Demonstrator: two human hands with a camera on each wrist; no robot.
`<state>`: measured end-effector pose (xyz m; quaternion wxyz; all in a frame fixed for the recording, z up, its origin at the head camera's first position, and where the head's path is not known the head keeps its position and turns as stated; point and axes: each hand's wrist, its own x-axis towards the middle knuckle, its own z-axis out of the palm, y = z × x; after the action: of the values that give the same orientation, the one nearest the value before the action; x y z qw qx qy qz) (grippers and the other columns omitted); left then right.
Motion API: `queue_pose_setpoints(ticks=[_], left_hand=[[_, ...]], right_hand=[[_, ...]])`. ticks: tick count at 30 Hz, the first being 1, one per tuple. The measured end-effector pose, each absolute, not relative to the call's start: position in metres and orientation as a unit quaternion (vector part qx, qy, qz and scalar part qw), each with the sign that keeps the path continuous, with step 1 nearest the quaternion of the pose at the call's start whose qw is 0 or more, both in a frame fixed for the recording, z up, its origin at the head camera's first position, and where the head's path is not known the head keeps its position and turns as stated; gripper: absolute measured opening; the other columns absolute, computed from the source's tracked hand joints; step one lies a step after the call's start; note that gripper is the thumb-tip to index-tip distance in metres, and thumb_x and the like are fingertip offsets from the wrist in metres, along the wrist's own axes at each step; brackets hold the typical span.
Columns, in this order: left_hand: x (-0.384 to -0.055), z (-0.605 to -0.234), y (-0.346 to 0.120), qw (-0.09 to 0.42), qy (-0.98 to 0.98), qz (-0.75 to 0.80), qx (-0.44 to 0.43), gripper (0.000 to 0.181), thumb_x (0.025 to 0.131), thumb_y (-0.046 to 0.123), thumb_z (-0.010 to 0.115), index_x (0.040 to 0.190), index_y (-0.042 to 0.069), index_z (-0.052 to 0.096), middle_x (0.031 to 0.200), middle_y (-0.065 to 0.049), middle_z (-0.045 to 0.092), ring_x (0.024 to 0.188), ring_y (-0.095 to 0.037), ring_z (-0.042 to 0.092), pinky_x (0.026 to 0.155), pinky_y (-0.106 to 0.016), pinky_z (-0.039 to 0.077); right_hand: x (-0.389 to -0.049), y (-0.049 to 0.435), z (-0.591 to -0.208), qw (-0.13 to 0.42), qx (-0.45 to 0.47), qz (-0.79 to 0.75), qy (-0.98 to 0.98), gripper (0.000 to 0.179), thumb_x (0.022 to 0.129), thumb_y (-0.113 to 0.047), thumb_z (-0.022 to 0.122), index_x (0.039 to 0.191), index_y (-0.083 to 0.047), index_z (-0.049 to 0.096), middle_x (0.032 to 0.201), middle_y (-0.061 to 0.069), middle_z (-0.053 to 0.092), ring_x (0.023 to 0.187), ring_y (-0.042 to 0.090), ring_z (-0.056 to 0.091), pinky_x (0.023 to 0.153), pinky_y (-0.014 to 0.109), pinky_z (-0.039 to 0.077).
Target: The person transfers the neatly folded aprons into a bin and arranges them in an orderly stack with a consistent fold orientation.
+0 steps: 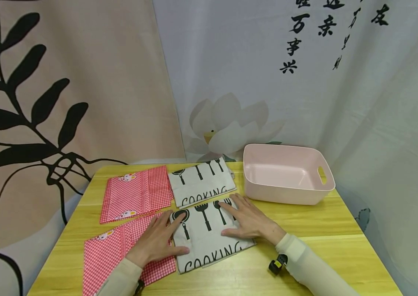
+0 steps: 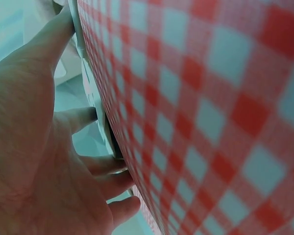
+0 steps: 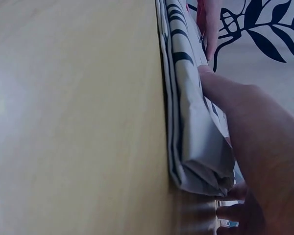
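A folded white cloth (image 1: 203, 234) with black cutlery prints and the word COOKING lies at the front middle of the table. My left hand (image 1: 157, 242) rests on its left side, fingers extended, with the wrist over a folded red-checked cloth (image 1: 101, 259). On the white cloth's right side lies my right hand (image 1: 250, 220), fingers spread. In the right wrist view the cloth's thick folded edge (image 3: 186, 122) shows several layers, with the thumb touching its top. Red checks (image 2: 201, 112) fill much of the left wrist view beside the left hand (image 2: 34, 147).
Behind these lie a second folded red-checked cloth (image 1: 135, 195) and a second white COOKING cloth (image 1: 203, 181). A pink plastic bin (image 1: 286, 193) stands at the back right of the yellow wooden table (image 1: 342, 255). Printed curtains (image 1: 120, 82) hang behind.
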<state>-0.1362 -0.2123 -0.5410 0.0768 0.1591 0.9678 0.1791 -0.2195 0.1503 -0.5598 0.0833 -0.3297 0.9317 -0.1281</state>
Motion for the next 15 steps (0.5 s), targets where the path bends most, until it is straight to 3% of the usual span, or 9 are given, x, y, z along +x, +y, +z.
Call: queue_pose_setpoints(ticks=[9,15], left_hand=[[-0.1381,-0.5405,-0.2096,0.078,0.968,0.185,0.152,0.119,0.08,0.077,0.09,0.175,0.023,0.044,0.177,-0.032,0.037,0.165,-0.058,0.037,0.138,-0.074,0.028],[-0.139,-0.5412,-0.2058,0.068,0.968,0.188,0.153,0.122,0.076,0.073,0.094,0.175,0.021,0.045,0.173,-0.039,0.039,0.16,-0.063,0.041,0.134,-0.077,0.033]], right_hand=[[-0.2212,0.1493,-0.5592,0.071,-0.329,-0.13,0.933,0.106,0.096,-0.087,0.065,0.179,-0.031,0.033,0.185,0.025,0.027,0.173,0.047,0.029,0.142,0.068,0.024],[-0.2202,0.148,-0.5583,0.071,-0.323,-0.152,0.931,0.105,0.094,-0.083,0.072,0.178,-0.031,0.036,0.181,0.026,0.032,0.166,0.05,0.038,0.137,0.067,0.036]])
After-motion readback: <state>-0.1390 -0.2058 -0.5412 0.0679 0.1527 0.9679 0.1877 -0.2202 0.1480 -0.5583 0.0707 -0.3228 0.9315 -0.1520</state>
